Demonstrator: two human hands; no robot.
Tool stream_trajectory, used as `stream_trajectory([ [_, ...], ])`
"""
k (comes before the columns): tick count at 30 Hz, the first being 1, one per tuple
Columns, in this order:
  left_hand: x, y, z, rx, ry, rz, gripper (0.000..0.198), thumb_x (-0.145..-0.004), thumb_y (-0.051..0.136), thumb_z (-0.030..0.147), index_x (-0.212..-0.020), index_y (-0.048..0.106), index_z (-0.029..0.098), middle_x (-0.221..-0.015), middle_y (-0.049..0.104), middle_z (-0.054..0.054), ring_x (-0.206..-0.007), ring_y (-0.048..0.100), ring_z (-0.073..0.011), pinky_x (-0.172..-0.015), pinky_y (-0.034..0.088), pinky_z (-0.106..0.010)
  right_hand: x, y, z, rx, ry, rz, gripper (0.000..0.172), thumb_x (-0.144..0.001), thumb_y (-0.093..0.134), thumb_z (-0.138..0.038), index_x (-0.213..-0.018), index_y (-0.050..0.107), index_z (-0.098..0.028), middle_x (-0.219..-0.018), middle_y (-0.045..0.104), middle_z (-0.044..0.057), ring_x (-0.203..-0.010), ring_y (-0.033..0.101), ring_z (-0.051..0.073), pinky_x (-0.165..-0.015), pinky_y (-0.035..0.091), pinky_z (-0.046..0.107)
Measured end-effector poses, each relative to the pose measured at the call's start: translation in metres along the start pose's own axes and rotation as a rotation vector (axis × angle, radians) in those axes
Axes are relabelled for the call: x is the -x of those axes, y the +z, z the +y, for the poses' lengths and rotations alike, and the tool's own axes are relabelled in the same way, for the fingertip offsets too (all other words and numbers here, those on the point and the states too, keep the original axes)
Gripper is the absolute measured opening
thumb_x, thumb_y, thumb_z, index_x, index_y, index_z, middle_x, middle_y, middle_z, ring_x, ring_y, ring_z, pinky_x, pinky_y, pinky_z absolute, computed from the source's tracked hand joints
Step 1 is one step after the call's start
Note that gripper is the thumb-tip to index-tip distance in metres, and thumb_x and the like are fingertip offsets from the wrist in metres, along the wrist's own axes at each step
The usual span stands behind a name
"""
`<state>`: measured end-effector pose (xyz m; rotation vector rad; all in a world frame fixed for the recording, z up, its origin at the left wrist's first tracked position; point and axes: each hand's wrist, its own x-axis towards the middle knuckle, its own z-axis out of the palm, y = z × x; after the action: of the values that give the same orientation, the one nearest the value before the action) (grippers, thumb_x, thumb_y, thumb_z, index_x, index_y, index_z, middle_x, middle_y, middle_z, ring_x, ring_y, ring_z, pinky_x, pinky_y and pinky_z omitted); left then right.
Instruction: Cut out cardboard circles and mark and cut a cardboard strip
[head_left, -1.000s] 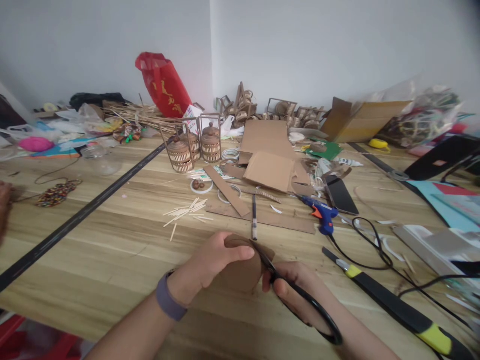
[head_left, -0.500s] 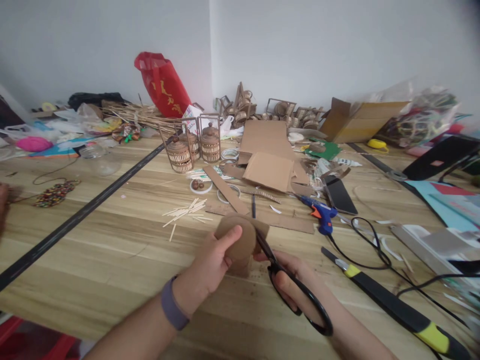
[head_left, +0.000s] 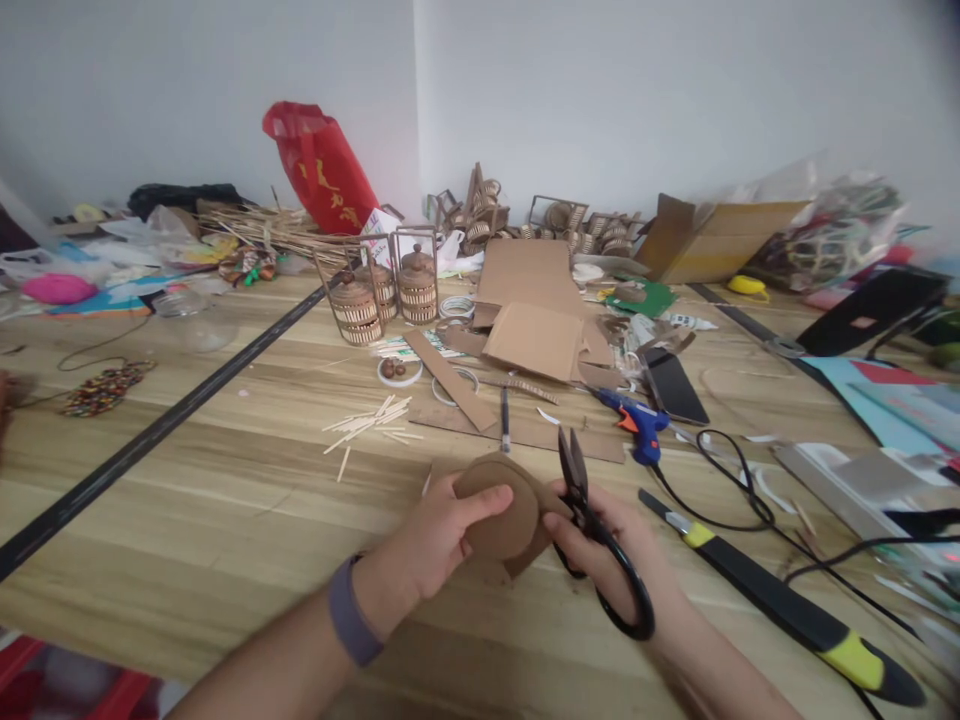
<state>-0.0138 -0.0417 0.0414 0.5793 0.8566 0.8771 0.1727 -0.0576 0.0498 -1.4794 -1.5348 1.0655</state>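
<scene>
My left hand point(head_left: 431, 545) pinches a round brown cardboard piece point(head_left: 501, 515) just above the wooden table point(head_left: 225, 500), thumb on its top face. A purple band sits on that wrist. My right hand point(head_left: 611, 555) grips black-handled scissors point(head_left: 596, 535) with fingers through the loops. The blades point up and away, slightly parted, just right of the cardboard and clear of it.
Beyond the hands lie a pen point(head_left: 505, 420), loose wooden sticks point(head_left: 371, 425), cardboard strips and sheets point(head_left: 536, 335), a blue glue gun point(head_left: 636, 425) with its black cord, a phone point(head_left: 671, 385) and woven lanterns point(head_left: 382, 290). A black-and-yellow tool point(head_left: 787, 605) lies at the right.
The scissors have come out of the cardboard and swung upright to its right. The cardboard piece has turned in my left hand and shifted slightly right.
</scene>
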Motion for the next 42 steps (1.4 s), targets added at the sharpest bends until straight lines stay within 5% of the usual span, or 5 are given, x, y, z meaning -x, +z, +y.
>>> stream_trajectory([
  [5, 0.001, -0.001, 0.003, 0.054, -0.053, -0.091, 0.049, -0.051, 0.1, 0.04, -0.086, 0.076, 0.015, -0.076, 0.074, -0.003, -0.068, 0.065, -0.0153, -0.067, 0.053, -0.027, 0.0, 0.002, 0.004, 0.042, -0.16, 0.083, 0.022, -0.076, 0.068, -0.043, -0.079, 0.061, -0.023, -0.059, 0.056, -0.001, -0.052, 0.05, 0.016, -0.051, 0.045, 0.028],
  [9, 0.003, 0.0, 0.003, 0.032, -0.018, -0.133, 0.047, -0.057, 0.097, 0.041, -0.089, 0.077, 0.015, -0.076, 0.075, -0.004, -0.074, 0.068, -0.0183, -0.07, 0.051, -0.027, -0.005, 0.001, 0.011, 0.002, -0.091, 0.098, 0.035, -0.08, 0.07, -0.054, -0.086, 0.063, -0.021, -0.055, 0.051, -0.004, -0.048, 0.046, 0.015, -0.045, 0.039, 0.026],
  [17, -0.005, -0.009, 0.015, -0.024, 0.221, 0.31, 0.051, -0.059, 0.094, 0.045, -0.1, 0.076, 0.021, -0.099, 0.08, -0.006, -0.102, 0.07, -0.0281, -0.074, 0.052, -0.029, -0.001, -0.006, 0.016, -0.156, -0.105, -0.095, 0.067, -0.087, 0.053, -0.082, -0.099, 0.062, -0.016, -0.052, 0.042, -0.008, -0.044, 0.041, 0.013, -0.044, 0.035, 0.024],
  [26, -0.004, -0.009, 0.011, -0.115, 0.218, 0.272, 0.056, -0.058, 0.093, 0.05, -0.1, 0.075, 0.018, -0.092, 0.08, -0.007, -0.096, 0.072, -0.0305, -0.08, 0.054, -0.036, 0.0, -0.006, 0.009, -0.07, -0.103, -0.454, 0.084, -0.079, 0.036, -0.097, -0.094, 0.061, -0.018, -0.055, 0.04, -0.008, -0.046, 0.035, 0.011, -0.046, 0.026, 0.025],
  [42, -0.003, -0.006, -0.001, -0.319, 0.257, 0.16, 0.047, -0.066, 0.086, 0.047, -0.1, 0.074, 0.016, -0.103, 0.079, -0.012, -0.103, 0.07, -0.0337, -0.089, 0.052, -0.041, -0.001, -0.001, 0.006, -0.084, -0.2, -0.398, 0.073, -0.084, 0.037, -0.093, -0.075, 0.054, -0.023, -0.052, 0.045, -0.004, -0.046, 0.036, 0.013, -0.045, 0.029, 0.029],
])
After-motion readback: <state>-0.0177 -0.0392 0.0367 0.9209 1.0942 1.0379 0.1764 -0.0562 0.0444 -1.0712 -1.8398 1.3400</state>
